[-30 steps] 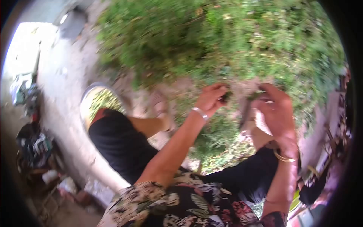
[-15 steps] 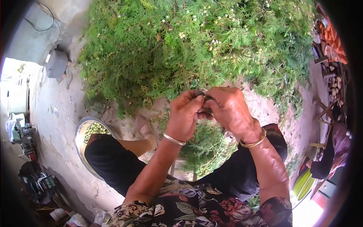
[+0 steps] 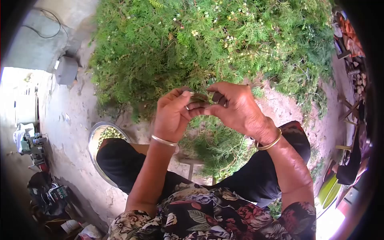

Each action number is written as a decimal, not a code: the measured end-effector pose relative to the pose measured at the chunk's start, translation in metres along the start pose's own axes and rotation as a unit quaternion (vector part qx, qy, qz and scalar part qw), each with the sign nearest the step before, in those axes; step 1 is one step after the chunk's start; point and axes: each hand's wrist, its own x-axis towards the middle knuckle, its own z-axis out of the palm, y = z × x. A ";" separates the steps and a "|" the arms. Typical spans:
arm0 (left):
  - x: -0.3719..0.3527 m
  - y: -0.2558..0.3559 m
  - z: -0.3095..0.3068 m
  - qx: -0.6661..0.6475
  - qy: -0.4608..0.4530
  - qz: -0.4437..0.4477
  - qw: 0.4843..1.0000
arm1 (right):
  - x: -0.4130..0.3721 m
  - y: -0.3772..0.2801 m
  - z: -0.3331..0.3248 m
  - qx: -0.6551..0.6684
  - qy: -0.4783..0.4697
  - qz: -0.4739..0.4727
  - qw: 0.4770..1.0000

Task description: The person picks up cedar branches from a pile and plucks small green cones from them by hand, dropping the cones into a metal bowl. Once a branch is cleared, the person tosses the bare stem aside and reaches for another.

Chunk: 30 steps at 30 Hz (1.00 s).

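Feathery green foliage (image 3: 208, 44) spreads beyond curled fingers (image 3: 186, 94), pinching something small and indistinct.

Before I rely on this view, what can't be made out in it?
All in the head view:
- What, if anything, the left hand and right hand pinch: too small, partly behind their fingers.
- The full load in the metal basin: the left knee covers part.
- The far extent of the green branches: cut off by the top edge.
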 end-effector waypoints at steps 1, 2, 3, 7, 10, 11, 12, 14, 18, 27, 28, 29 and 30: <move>-0.002 -0.004 0.006 0.000 -0.002 0.011 1.000 | 0.000 0.000 0.003 0.000 0.000 0.000 1.000; -0.003 -0.011 0.006 0.005 -0.003 0.019 1.000 | -0.001 0.003 0.007 -0.086 0.036 -0.057 0.994; -0.006 -0.016 0.009 0.006 -0.004 0.019 1.000 | -0.001 0.005 0.010 -0.172 0.072 -0.113 0.976; -0.008 -0.017 0.018 0.026 0.000 0.012 1.000 | -0.002 0.009 0.010 -0.268 0.042 -0.164 0.948; -0.009 -0.002 0.022 0.133 -0.001 -0.023 0.991 | -0.002 0.007 0.002 -0.243 0.024 -0.140 0.960; -0.011 0.005 0.022 0.217 -0.001 -0.042 0.975 | -0.001 0.008 -0.003 -0.258 0.022 -0.117 0.959; -0.013 0.013 0.020 0.216 0.000 -0.043 0.975 | 0.000 0.010 -0.007 -0.272 0.021 -0.094 0.958; -0.020 0.035 0.006 0.392 0.069 0.081 0.914 | 0.000 0.022 -0.014 -0.269 -0.004 -0.081 0.960; -0.055 0.107 -0.081 0.334 0.216 0.233 0.887 | -0.005 0.024 -0.023 -0.231 -0.137 -0.015 0.963; -0.219 0.188 -0.321 0.834 0.404 -0.048 0.373 | -0.016 0.019 -0.014 -0.262 -0.190 -0.020 0.946; -0.224 0.173 -0.313 0.826 0.427 -0.007 0.367 | -0.016 0.016 -0.015 -0.279 -0.218 0.003 0.935; -0.225 0.169 -0.317 0.821 0.439 -0.005 0.366 | -0.015 0.013 -0.016 -0.295 -0.244 0.027 0.923; -0.222 0.168 -0.312 0.797 0.451 -0.009 0.402 | -0.012 0.011 -0.019 -0.299 -0.270 0.055 0.913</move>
